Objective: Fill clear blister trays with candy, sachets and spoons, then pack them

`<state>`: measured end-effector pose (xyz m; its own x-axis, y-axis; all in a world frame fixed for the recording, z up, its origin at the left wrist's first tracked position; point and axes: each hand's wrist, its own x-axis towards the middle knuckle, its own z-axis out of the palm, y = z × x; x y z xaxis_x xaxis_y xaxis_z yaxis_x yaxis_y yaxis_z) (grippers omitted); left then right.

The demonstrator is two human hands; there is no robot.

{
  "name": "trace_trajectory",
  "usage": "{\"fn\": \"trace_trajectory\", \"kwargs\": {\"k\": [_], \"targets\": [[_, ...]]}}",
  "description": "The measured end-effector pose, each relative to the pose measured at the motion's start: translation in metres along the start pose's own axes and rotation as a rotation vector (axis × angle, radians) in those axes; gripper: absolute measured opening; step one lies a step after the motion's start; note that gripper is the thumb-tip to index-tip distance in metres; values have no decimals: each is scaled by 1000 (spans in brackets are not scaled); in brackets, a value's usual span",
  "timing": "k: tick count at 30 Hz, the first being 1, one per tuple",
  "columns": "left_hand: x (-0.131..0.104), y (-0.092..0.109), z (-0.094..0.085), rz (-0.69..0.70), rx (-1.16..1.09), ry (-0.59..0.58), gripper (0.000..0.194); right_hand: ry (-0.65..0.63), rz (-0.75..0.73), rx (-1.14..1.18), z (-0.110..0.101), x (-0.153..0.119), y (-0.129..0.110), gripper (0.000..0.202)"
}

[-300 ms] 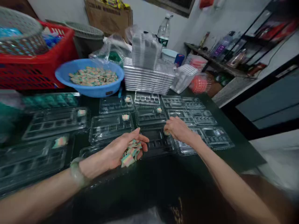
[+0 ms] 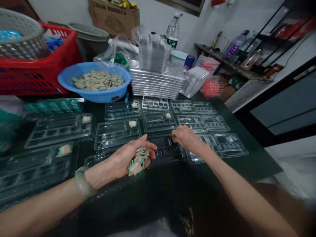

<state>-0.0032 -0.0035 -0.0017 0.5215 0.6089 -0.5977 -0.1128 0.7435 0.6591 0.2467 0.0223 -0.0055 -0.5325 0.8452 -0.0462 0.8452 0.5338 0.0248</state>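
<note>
My left hand [image 2: 133,156], with a pale green bangle [image 2: 83,182] at the wrist, cups a pile of small striped candy pieces [image 2: 138,162] in pink, yellow and green. My right hand [image 2: 185,136] pinches at the upper right corner of a clear plastic tray [image 2: 165,150]; a bit of candy shows at its fingertips, mostly hidden. Similar trays lie in rows around both hands. One tray [image 2: 160,122] behind has a candy piece [image 2: 168,116] in its corner compartment, and so does another tray [image 2: 117,135] to the left.
A blue basin [image 2: 95,96] full of striped candy stands at the back. Beside it rise stacked clear trays [image 2: 156,82]. A red crate [image 2: 49,70] and a tray of green-wrapped items [image 2: 53,107] are at left. The dark table [image 2: 261,161] ends at right.
My right hand has lowered slightly and shifted a little left over the tray's corner. My left hand stays nearly still with its candy pieces.
</note>
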Motion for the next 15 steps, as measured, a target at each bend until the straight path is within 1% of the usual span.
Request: {"fn": "trace_trajectory", "kwargs": {"k": [2, 3, 5, 6, 7, 8, 10, 12, 15], "targets": [[4, 0, 0, -8, -62, -18, 49, 114, 37, 61, 4, -6, -3, 13], [6, 0, 0, -14, -106, -29, 49, 191, 67, 116, 3, -9, -7, 14], [11, 2, 1, -31, -206, -48, 47, 368, 108, 271, -5, -13, -22, 15], [14, 4, 2, -36, -259, -52, 46, 436, 90, 357, -12, -15, -32, 17], [18, 6, 2, -35, -311, -58, 44, 477, 40, 433, -18, -16, -44, 21], [21, 9, 2, -30, -357, -64, 43, 487, -27, 485, -25, -17, -56, 24], [27, 13, 2, -6, -416, -55, 40, 465, -135, 511, -34, -16, -79, 27], [32, 18, 2, 17, -429, 4, 39, 456, -142, 456, -37, -11, -94, 29], [34, 22, 4, 40, -429, 101, 41, 447, -119, 349, -33, -1, -102, 29]]}}
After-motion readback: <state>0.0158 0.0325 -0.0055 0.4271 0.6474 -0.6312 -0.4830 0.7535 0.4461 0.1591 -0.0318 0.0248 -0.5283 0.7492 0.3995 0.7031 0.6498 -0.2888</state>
